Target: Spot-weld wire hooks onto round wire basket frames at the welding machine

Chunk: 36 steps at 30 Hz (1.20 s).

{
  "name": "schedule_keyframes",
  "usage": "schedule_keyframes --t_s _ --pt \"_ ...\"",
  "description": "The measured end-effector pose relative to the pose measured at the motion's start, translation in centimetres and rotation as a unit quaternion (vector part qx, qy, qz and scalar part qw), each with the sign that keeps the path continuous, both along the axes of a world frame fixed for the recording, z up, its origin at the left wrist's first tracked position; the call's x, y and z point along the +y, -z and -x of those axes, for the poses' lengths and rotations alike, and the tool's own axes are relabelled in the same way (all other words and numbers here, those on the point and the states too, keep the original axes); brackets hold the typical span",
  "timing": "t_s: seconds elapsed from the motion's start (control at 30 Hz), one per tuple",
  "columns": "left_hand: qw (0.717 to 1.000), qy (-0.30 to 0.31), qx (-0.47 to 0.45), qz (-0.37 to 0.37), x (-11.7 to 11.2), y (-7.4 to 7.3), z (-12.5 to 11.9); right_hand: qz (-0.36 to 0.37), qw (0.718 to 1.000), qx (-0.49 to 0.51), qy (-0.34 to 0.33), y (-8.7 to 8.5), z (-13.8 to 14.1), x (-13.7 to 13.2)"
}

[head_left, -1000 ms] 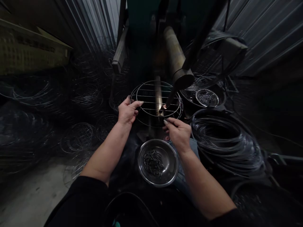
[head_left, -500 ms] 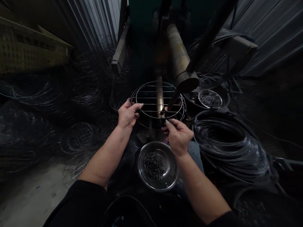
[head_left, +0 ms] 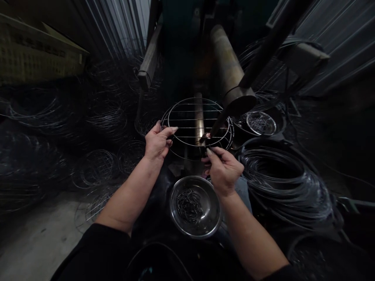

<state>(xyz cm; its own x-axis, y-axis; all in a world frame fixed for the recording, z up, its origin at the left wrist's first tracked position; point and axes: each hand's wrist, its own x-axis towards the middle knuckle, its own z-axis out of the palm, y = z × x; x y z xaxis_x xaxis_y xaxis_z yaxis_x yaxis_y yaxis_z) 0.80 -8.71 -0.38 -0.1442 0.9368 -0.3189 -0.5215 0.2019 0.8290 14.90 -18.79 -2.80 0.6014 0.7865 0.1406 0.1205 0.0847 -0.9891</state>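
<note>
A round wire rack [head_left: 190,117] with parallel cross wires lies flat on the welding machine's lower bar [head_left: 199,117]. My left hand [head_left: 156,142] grips the rack's left rim, thumb on top. My right hand [head_left: 224,169] is closed in a pinch at the rack's near edge, holding a small wire piece under the machine's pointed electrode tip [head_left: 215,127]. A steel bowl [head_left: 212,212] of small wire pieces sits just below my hands.
Coils of dark wire rings [head_left: 281,175] pile up at the right. A second bowl [head_left: 260,123] sits behind them. Finished wire racks [head_left: 99,166] lie stacked across the floor at the left. Corrugated metal walls stand behind.
The welding glow at the electrode tip has faded. My right hand has edged closer to the rack's near rim. The view has shifted slightly.
</note>
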Motion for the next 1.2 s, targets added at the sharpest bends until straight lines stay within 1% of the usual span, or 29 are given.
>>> schedule_keyframes --t_s 0.17,0.3,0.43,0.53,0.6,0.7,0.77,0.9,1.0,1.2 --pt "1.0 0.013 0.005 -0.002 1.0 0.0 -0.2 -0.004 1.0 0.017 -0.007 -0.7 -0.3 1.4" --pt "1.0 0.012 0.008 0.007 1.7 -0.1 -0.4 -0.01 1.0 0.023 -0.003 -1.1 -0.4 2.4" --pt "1.0 0.007 0.016 0.02 1.9 -0.1 -0.5 0.004 0.999 0.031 -0.016 -1.4 -0.8 2.5" --pt "1.0 0.01 0.016 0.018 2.0 -0.1 -0.6 0.03 0.997 -0.002 -0.065 -1.1 -1.5 1.7" --pt "1.0 0.017 0.017 0.012 2.0 0.0 -0.6 0.047 0.996 -0.021 -0.077 -0.5 -1.8 1.1" --pt "0.999 0.017 0.028 0.007 2.2 0.3 -0.6 0.045 0.997 -0.021 -0.056 0.4 -1.9 0.7" --pt "0.999 0.01 0.033 0.008 2.3 0.4 -0.6 0.042 0.998 -0.006 -0.054 0.8 -1.8 0.9" --pt "0.999 0.006 0.032 0.01 2.4 0.4 -0.7 0.039 0.998 0.033 -0.045 0.6 -1.6 1.4" --pt "0.999 -0.009 0.031 0.019 2.3 0.3 -0.8 0.034 0.998 0.049 -0.034 0.4 -1.4 1.4" --pt "1.0 -0.008 0.023 0.009 1.9 0.5 -1.0 0.016 0.996 0.077 -0.051 0.7 -1.2 1.7"
